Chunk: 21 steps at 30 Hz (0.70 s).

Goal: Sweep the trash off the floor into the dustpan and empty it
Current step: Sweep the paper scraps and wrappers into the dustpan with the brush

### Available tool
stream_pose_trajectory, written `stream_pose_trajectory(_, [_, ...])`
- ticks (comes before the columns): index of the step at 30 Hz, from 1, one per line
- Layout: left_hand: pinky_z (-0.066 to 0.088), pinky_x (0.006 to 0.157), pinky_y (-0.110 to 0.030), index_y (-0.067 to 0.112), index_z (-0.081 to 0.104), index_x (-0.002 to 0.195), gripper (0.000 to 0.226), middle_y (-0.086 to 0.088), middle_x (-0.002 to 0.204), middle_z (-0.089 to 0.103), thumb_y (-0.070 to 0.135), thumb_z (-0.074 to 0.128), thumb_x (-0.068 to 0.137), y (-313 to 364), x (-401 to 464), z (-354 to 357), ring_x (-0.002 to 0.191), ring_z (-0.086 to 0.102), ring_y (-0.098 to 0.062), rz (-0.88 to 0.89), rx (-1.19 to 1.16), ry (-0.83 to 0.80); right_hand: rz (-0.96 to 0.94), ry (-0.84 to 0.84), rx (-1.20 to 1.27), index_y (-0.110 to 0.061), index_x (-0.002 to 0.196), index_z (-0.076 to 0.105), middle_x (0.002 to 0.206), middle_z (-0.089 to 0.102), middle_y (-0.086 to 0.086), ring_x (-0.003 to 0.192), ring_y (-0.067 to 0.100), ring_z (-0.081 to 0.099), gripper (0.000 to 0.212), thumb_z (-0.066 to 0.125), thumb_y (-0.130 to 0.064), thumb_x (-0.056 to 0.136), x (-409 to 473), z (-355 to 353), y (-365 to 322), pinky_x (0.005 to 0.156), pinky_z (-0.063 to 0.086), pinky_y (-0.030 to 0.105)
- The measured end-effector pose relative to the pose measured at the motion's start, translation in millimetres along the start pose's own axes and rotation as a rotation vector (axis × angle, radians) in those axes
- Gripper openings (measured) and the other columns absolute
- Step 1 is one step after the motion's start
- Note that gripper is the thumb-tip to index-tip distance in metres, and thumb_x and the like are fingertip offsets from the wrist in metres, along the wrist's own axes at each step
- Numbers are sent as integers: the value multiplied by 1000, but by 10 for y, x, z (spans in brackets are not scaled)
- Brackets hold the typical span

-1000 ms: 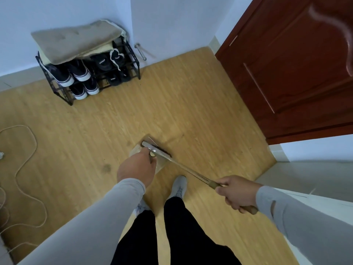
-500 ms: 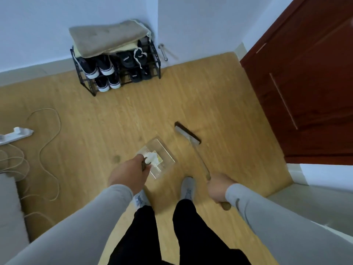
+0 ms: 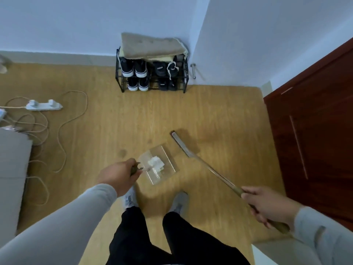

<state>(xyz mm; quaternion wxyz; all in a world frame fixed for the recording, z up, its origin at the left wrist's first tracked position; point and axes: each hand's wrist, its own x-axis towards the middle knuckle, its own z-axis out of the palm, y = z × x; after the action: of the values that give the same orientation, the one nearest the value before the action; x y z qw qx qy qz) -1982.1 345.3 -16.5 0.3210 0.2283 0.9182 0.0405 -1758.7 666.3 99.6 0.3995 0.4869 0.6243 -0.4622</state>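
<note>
A person in black trousers [image 3: 152, 236] and grey shoes [image 3: 179, 202] stands on a wood-look floor [image 3: 118, 131], seen from above. The left hand [image 3: 119, 175], in a grey sleeve, has its fingers curled round the dark handle of a clear dustpan [image 3: 165, 166], which sits just ahead of the feet with white crumpled trash [image 3: 155, 162] lying inside it. The right hand [image 3: 267, 205] is wrapped round the wooden grip of a long-handled broom [image 3: 202, 161]; the shaft slants forward and left, and its narrow head rests just right of the dustpan, apart from it.

To the left, the corner of a grey cushion or seat [image 3: 11, 169] cuts into the frame, with pale cables [image 3: 63, 131] looping over the floor beside it and a white power strip [image 3: 44, 105] beyond. To the right, a dark red wooden door [image 3: 313, 131] closes that side. Open floor runs between the cables and the door, ahead of the dustpan.

Against the far white wall [image 3: 76, 22] stands a black wire shoe rack [image 3: 150, 73], two tiers holding dark shoes with white soles, a folded beige mat [image 3: 150, 44] on top. Small white marks show on two of the shoes, too blurred to read. A metal doorstop [image 3: 193, 70] juts from the wall just right of the rack.
</note>
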Motion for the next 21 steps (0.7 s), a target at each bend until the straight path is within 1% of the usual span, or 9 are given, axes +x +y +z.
stream_pose_trajectory(2, [54, 62, -32, 29, 55, 99, 27, 7, 75, 63, 55, 49, 96, -104, -182, 28, 68, 61, -19, -56, -61, 37, -69, 71, -119, -21, 106, 62, 58, 48, 7, 40, 12, 41, 17, 45, -18, 107, 40, 3, -156, 38, 37, 22])
stream_pose_trajectory(3, [54, 61, -33, 29, 55, 98, 27, 7, 74, 63, 55, 49, 96, -161, -265, 36, 68, 61, -19, -84, -93, 56, -100, 102, -174, -19, 111, 62, 57, 48, 8, 41, 13, 44, 17, 46, -18, 107, 95, 35, -240, 40, 39, 22])
stream_pose_trajectory(6, [52, 58, -32, 30, 54, 93, 24, 8, 70, 61, 53, 52, 96, -322, -435, 49, 66, 60, -18, -155, -174, 97, -156, 119, -321, -20, 137, 58, 58, 55, 5, 50, 20, 53, 34, 48, -22, 105, 308, 179, -473, 53, 46, 28])
stream_pose_trajectory(10, [47, 55, -30, 28, 52, 87, 25, 7, 68, 60, 51, 53, 96, -509, -486, 106, 64, 58, -18, -234, -223, 145, -199, 118, -391, -26, 147, 50, 67, 60, 4, 53, 21, 54, 48, 46, -19, 100, 597, 495, -805, 53, 45, 29])
stream_pose_trajectory(12, [48, 54, -30, 28, 51, 88, 25, 8, 68, 60, 52, 52, 95, -592, -465, 151, 63, 58, -17, -267, -234, 145, -198, 125, -465, -30, 153, 42, 82, 68, 2, 60, 21, 62, 55, 45, -23, 98, 753, 684, -1011, 55, 51, 32])
stream_pose_trajectory(14, [52, 56, -31, 29, 51, 89, 26, 9, 70, 60, 54, 50, 95, -673, -436, 210, 63, 59, -17, -289, -227, 140, -199, 136, -546, -33, 154, 39, 108, 71, 3, 75, 22, 69, 61, 45, -28, 94, 966, 877, -1189, 64, 57, 33])
stream_pose_trajectory(17, [53, 57, -32, 28, 51, 89, 26, 7, 72, 60, 52, 49, 96, -779, -399, 300, 64, 59, -17, -303, -216, 124, -213, 144, -684, -33, 154, 39, 141, 59, 3, 107, 26, 67, 65, 43, -28, 89, 1292, 1147, -1381, 88, 58, 36])
stream_pose_trajectory(19, [50, 53, -31, 27, 50, 88, 26, 7, 72, 60, 51, 49, 96, -849, -386, 347, 62, 58, -16, -307, -227, 123, -206, 149, -797, -33, 152, 40, 144, 57, 5, 115, 30, 64, 63, 42, -23, 90, 1389, 1308, -1421, 94, 56, 38])
stream_pose_trajectory(21, [48, 53, -30, 27, 50, 90, 26, 7, 70, 60, 51, 48, 97, -923, -383, 354, 61, 57, -16, -301, -223, 126, -190, 150, -898, -32, 152, 39, 138, 59, 6, 108, 28, 65, 61, 42, -18, 93, 1371, 1383, -1356, 86, 57, 36])
